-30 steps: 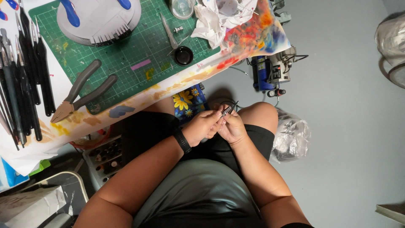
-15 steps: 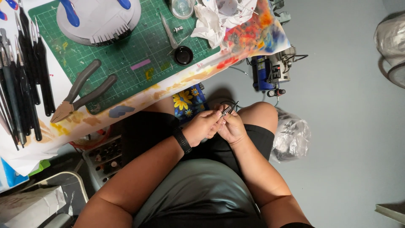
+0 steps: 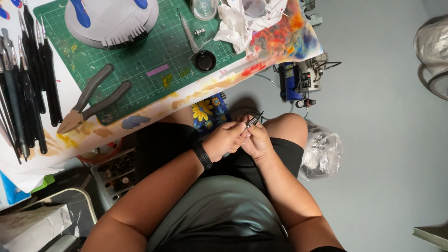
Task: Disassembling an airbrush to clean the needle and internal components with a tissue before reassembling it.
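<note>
Your left hand (image 3: 227, 138) and right hand (image 3: 257, 140) are both closed around a thin dark tool (image 3: 255, 120) over your lap, below the surface (image 3: 140, 122). Keep both hands braced together and turn slowly.

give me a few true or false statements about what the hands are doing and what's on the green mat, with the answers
1. Both hands meet over the lap, the left hand and right hand pinching a thin dark tool. True.
2. The grey-handled pliers are in the right hand. False: they lie on the green cutting mat, untouched.
3. A black band sits on the left wrist. True.
4. The small round black pot stands on the floor. False: it sits on the mat, near its edge.
5. The crumpled white paper lies on the lap. False: it lies on the table, beside the mat.
</note>
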